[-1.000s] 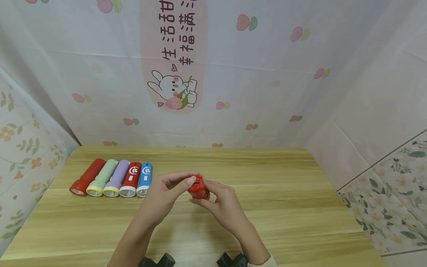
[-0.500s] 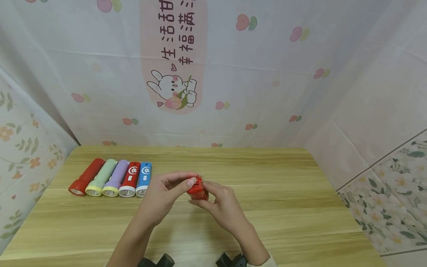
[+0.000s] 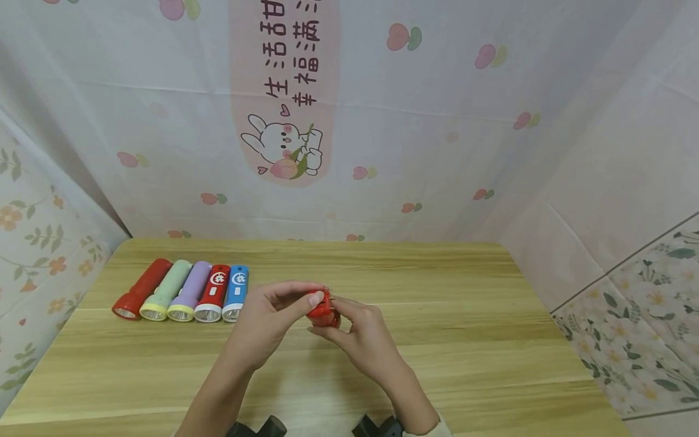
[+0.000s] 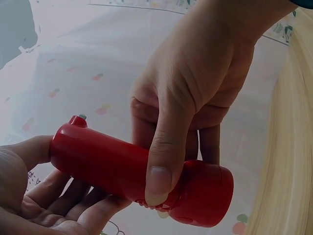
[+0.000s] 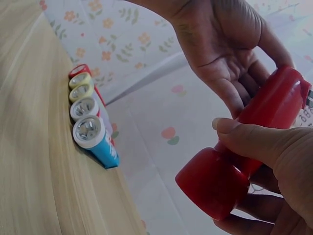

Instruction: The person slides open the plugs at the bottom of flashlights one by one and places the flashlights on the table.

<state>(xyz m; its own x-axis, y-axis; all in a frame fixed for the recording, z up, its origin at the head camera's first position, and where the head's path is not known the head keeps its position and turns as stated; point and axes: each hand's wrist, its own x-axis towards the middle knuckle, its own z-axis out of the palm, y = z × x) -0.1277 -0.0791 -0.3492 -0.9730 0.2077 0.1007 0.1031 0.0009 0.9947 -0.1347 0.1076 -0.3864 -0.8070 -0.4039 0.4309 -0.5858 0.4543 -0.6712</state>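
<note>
A red flashlight is held up over the table between both hands, its tail end facing the head camera. My left hand holds the tail; in the left wrist view its thumb lies on the end and its fingers touch the body. Near the lamp head, my right hand grips the flashlight. The right thumb presses along the side, at a small ridged slider partly covered by its tip. A small nub sticks out by the tail, with a metal tip showing in the right wrist view.
Side by side at the table's back left lie a red flashlight, a green one, a purple one, a red-and-white one and a blue one. Printed curtains hang behind the table and at both sides.
The red flashlight has shifted slightly within the hands, and a thin piece beside its tail shows more plainly now. Both hands stay in nearly the same place.
</note>
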